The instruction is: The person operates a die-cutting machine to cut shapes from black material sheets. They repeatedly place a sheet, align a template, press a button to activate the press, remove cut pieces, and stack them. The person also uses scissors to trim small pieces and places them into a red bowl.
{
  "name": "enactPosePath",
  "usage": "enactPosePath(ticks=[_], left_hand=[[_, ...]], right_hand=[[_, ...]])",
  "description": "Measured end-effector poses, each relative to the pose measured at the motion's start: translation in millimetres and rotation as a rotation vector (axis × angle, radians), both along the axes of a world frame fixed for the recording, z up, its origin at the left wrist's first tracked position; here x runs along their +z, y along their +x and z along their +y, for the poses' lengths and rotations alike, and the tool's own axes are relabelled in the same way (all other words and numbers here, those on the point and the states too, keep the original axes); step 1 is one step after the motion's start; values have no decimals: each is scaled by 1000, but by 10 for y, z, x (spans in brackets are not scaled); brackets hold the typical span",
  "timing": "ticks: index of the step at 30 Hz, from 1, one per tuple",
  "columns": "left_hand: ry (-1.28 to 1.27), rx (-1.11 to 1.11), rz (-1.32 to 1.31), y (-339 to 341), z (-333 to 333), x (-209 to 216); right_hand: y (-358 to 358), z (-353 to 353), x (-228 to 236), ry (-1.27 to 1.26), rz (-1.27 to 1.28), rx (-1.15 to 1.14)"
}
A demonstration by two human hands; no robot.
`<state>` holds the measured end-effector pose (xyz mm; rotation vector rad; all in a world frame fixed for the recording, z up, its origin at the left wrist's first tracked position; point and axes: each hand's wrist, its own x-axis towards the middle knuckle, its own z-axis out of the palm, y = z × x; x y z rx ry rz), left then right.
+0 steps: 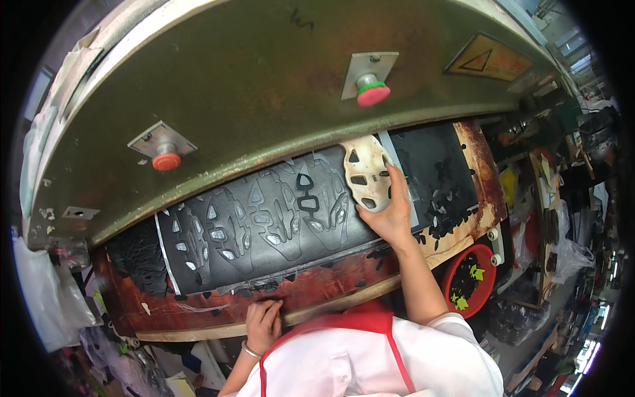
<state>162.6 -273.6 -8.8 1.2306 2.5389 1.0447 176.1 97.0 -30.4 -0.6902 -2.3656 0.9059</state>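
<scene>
My right hand [394, 210] grips a cream, sole-shaped cutting die [368, 173] with several openings, thumb on its near edge and fingers along its right side. The die lies at the right end of a dark grey foam sheet [291, 218], under the machine's front beam. Rows of cut outlines and slots run across the sheet, some showing light material through them. My left hand [263, 324] rests at the front edge of the red-brown board [317, 278], fingers curled together with nothing visible in them.
The green machine beam [264, 86] carries two red push buttons [166, 161] and a warning plate [489, 58]. Black sheets with loose scraps [443, 198] lie right of the foam. A red bucket [488, 291] holding dark and yellow-green scraps stands below. Frayed black strips [140, 258] lie at left.
</scene>
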Motion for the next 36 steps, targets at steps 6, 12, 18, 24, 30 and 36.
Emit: enactPosePath(ticks=[6,12,18,24,30,36], left_hand=[[-71,65,68,-186,91,-320],[-20,57,153,-804,371,-410],[-14,101,212,-1336,636,-492],[-138,109,170,-1436,655,-425],[-31,196,245,-1295,714,-454],[-107,227,117,-1018,588,-371]], right_hand=[[-451,207,34,-126,107,-153],[-1327,527,529,378,222,-201],[-1554,458,533,354,295,-286],[-1180,395,377,185,205,-148],[-223,-481,-222,-246,-45,92],[127,-595,-383,-106,-70,224]])
